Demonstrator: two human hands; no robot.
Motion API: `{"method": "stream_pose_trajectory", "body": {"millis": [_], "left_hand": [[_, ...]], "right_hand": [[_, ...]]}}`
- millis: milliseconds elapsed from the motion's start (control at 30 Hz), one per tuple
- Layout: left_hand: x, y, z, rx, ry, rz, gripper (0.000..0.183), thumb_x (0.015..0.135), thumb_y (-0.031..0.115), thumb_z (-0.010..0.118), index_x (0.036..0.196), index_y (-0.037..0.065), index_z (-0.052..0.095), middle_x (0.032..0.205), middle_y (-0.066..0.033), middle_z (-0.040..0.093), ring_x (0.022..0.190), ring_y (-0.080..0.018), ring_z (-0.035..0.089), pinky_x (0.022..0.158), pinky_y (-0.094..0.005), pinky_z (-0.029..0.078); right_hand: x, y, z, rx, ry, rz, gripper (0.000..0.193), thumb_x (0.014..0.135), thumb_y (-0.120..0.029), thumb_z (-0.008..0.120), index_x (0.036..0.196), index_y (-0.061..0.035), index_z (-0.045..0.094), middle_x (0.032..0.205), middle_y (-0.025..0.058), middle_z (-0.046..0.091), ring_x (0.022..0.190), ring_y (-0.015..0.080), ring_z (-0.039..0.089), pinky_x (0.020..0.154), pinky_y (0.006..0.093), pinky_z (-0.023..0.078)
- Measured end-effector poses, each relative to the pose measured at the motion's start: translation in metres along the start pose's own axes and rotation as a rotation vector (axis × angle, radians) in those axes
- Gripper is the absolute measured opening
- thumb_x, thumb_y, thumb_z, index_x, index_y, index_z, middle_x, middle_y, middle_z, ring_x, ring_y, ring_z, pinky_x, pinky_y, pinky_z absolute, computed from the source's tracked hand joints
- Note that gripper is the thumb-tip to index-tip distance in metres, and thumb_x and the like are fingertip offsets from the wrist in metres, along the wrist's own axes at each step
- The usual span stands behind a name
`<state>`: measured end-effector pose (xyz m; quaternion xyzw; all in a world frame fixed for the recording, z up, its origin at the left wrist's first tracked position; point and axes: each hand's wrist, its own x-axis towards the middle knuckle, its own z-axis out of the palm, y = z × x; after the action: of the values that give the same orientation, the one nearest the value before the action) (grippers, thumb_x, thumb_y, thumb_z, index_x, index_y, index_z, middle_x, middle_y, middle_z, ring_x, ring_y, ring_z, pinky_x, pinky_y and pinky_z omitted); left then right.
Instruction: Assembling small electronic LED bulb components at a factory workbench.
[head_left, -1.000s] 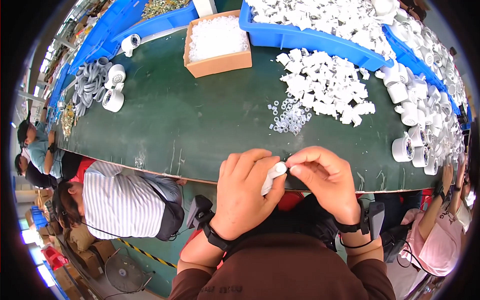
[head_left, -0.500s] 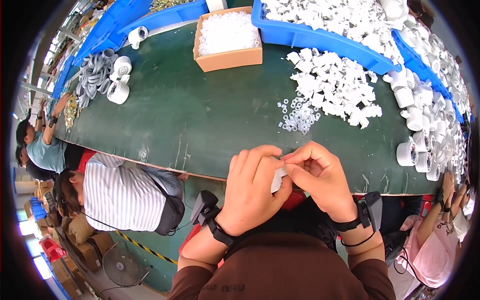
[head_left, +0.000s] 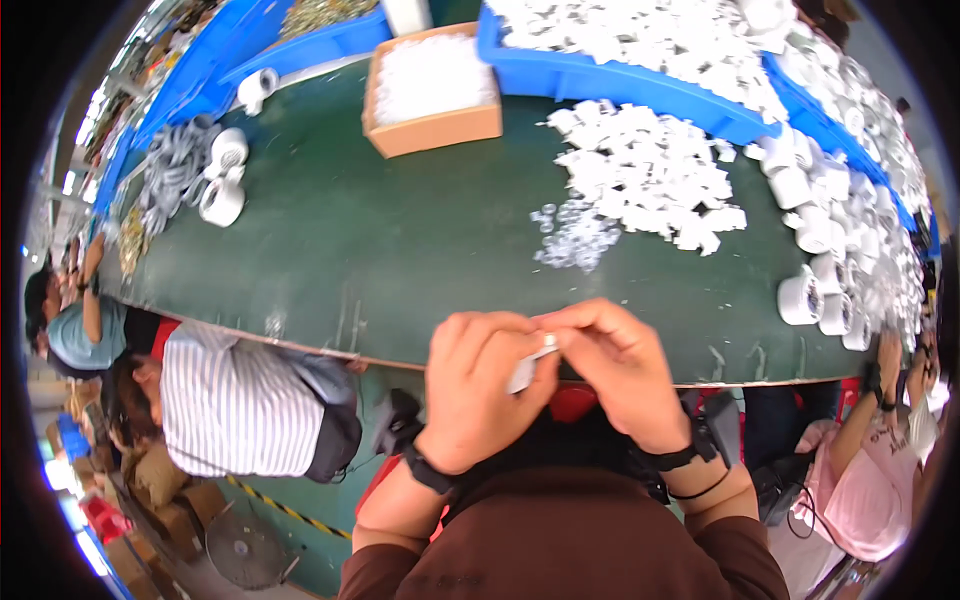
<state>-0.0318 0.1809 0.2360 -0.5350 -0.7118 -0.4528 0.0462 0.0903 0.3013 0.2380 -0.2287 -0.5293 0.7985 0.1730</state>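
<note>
A small white plastic part (head_left: 522, 376) sits in my left hand (head_left: 478, 385), between its thumb and curled fingers. My right hand (head_left: 622, 372) is closed in a pinch at the upper end of that part, its fingertips meeting the left ones. What the right fingertips hold is hidden and blurred. Both hands are over the near table edge. Beyond them lie a small heap of clear plastic rings (head_left: 578, 236) and a larger pile of white plastic parts (head_left: 650, 175).
A cardboard box (head_left: 440, 132) of translucent pieces and a blue bin (head_left: 630, 98) of white parts stand behind. White round housings (head_left: 800, 300) crowd the right side. Grey rings (head_left: 175, 165) lie far left on the green table (head_left: 400, 230). Co-workers sit on both sides.
The whole view has shifted, so the tabletop things appear a little further left. My hands stay together around the white part, and its upper end now shows between the fingertips.
</note>
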Motion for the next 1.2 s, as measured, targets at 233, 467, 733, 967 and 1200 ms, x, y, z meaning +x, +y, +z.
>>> {"method": "stream_pose_trajectory", "body": {"millis": [233,467,733,967,1200], "left_hand": [[0.008,-0.033,-0.044,0.579,-0.081,0.056,0.030,0.077,0.009,0.078,0.107,0.010,0.070,0.132,-0.0098,0.064,0.129,-0.0370,0.052,0.107,-0.0500,0.040],[-0.004,-0.058,-0.059,0.743,0.255,-0.208,0.064,0.087,0.018,0.075,0.146,0.007,0.052,0.154,-0.0184,0.044,0.138,-0.0384,0.041,0.113,-0.0518,0.030],[-0.004,-0.004,-0.015,0.251,-0.039,-0.125,0.037,0.084,0.004,0.072,0.121,0.004,0.067,0.132,-0.0171,0.060,0.120,-0.0363,0.052,0.103,-0.0458,0.041],[-0.004,0.025,0.007,-0.309,-0.258,-0.187,0.047,0.090,0.007,0.068,0.135,-0.002,0.056,0.135,-0.0218,0.056,0.124,-0.0371,0.055,0.106,-0.0432,0.044],[-0.011,0.020,0.020,-0.291,-0.106,-0.238,0.045,0.096,0.008,0.057,0.138,-0.003,0.047,0.143,-0.0214,0.045,0.129,-0.0333,0.047,0.109,-0.0438,0.038]], "right_hand": [[-0.007,-0.007,-0.023,-0.495,-0.087,-0.344,0.013,0.097,-0.006,0.068,0.110,-0.0038,0.070,0.121,0.0117,0.069,0.112,0.0215,0.065,0.095,0.0340,0.050],[-0.046,-0.069,-0.149,-1.685,1.038,-0.568,0.044,0.090,-0.027,0.076,0.129,-0.0097,0.062,0.125,0.0144,0.059,0.121,0.0318,0.051,0.105,0.0459,0.038],[-0.060,-0.048,-0.166,-1.131,0.898,-0.301,0.053,0.087,-0.018,0.080,0.131,-0.0037,0.055,0.119,0.0149,0.064,0.110,0.0228,0.063,0.094,0.0352,0.050],[-0.043,-0.018,-0.056,-0.937,0.130,-0.667,0.075,0.074,-0.005,0.087,0.138,-0.0001,0.048,0.132,0.0202,0.061,0.116,0.0320,0.061,0.100,0.0401,0.048],[-0.025,0.003,-0.019,-0.713,-0.142,-0.416,0.069,0.084,0.009,0.068,0.148,-0.0025,0.044,0.155,0.0176,0.045,0.124,0.0300,0.057,0.105,0.0410,0.045]]}}
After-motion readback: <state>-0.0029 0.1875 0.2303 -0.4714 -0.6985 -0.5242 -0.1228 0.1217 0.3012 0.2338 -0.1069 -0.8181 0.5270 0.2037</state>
